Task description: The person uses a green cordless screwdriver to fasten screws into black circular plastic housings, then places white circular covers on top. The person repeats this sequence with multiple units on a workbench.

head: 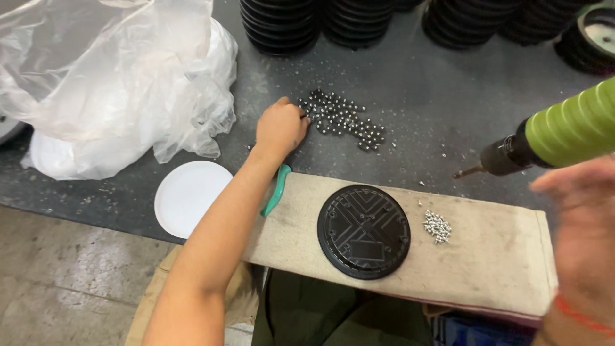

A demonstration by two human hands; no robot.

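- Your left hand reaches out over the dark worktable, fingers curled down into the near edge of a heap of small dark round pieces; the fingertips are hidden under the hand, so you cannot tell whether any piece is pinched between them
- The heap spreads away from that hand toward your right, with a few stray pieces lying just beside the knuckles
- Just behind your left wrist, a green curved handle rests at the end of a pale padded board
- On that board, near your left forearm, lies a black round disc with raised ribs, flat and untouched
- Just beyond the disc, toward your right hand, sits a small cluster of silvery screws
- Your right hand is blurred at the frame edge; its hold cannot be told
- A green powered screwdriver hangs just above that hand, its tip pointing down toward the table, well apart from the screws
- Outward of your left elbow lie a white round plate and a crumpled clear plastic bag
- Stacks of black discs stand well beyond the heap
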